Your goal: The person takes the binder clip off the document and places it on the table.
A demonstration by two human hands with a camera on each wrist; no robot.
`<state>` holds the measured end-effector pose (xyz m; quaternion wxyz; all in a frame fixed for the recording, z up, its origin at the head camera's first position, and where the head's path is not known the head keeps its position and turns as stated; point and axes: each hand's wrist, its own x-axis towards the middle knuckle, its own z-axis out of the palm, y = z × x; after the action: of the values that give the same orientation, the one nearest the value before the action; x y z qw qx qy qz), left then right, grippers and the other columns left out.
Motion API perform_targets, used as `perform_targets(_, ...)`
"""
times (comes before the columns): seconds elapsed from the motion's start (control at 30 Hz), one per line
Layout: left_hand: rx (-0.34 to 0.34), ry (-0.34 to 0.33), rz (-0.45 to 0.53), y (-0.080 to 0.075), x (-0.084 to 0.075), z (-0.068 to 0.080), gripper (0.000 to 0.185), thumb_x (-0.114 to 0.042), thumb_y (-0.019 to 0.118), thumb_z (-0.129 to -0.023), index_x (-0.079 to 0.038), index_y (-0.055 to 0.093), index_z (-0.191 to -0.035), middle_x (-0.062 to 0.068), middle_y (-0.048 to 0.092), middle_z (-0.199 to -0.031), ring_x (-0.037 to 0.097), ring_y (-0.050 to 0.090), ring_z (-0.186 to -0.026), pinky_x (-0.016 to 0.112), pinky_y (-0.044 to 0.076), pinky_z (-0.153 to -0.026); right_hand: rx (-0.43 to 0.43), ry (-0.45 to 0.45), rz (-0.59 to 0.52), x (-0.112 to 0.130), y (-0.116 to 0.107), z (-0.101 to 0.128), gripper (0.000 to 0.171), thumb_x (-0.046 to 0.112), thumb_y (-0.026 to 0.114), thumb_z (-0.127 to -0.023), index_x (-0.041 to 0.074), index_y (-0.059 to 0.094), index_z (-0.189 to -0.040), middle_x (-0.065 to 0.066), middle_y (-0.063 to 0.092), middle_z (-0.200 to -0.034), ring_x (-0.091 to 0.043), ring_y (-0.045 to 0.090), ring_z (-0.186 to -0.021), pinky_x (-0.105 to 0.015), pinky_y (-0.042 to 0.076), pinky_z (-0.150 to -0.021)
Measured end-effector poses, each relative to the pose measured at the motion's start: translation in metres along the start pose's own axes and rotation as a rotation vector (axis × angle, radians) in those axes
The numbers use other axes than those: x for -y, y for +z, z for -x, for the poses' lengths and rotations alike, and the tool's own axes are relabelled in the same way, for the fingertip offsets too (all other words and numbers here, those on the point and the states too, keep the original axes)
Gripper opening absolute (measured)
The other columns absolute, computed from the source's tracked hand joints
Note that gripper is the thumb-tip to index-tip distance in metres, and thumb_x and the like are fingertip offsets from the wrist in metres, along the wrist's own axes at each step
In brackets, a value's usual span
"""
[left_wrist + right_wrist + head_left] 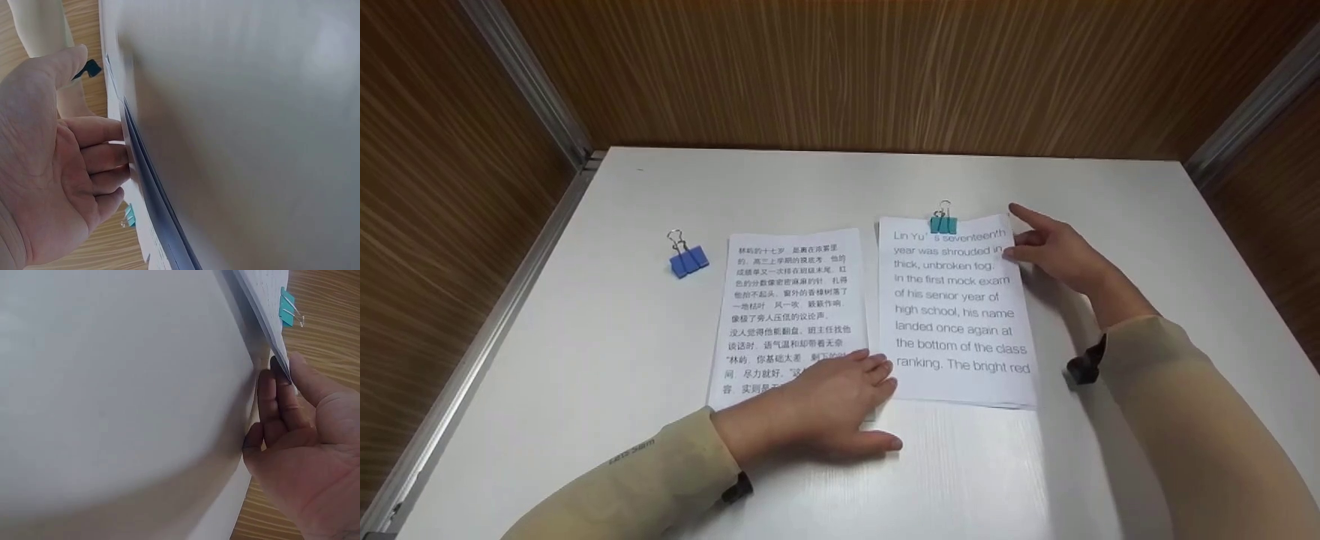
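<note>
Two paper stacks lie side by side on the white table. Chinese text covers the left paper stack [787,300]; my left hand [832,401] rests across its lower right part with fingers extended. In the left wrist view those fingers [104,154] touch the sheets' face, thumb apart. The right paper stack [952,300] carries English text, and a teal binder clip [943,224] grips its top edge. My right hand [1057,255] is at that stack's upper right corner. The right wrist view shows the corner of the sheets [267,315] pinched between thumb and fingers.
A blue binder clip [690,261] stands on the white table [585,337] to the left of the Chinese-text stack. Wood-grain panels [885,75] close off the back and both sides of the table.
</note>
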<state>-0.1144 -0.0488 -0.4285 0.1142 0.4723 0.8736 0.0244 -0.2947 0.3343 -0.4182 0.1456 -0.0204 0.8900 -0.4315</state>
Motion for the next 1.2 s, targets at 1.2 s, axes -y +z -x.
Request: perform_targets(1.2,-0.307,-0.027,0.117,-0.026,0.026,-0.016,0.063,-0.054,0.051,-0.108,-0.004,0.065,-0.143,0.011,0.065,-0.145,0.028,0.058,-0.139,0.046,0.032,-0.126,-0.197,-0.205,-0.316,0.034,0.007,0.041,0.053,0.003,0.054,-0.109,0.026,0.055,-0.156,-0.008,0.048,-0.163,-0.02,0.059,-0.133,-0.018,0.055,-0.095)
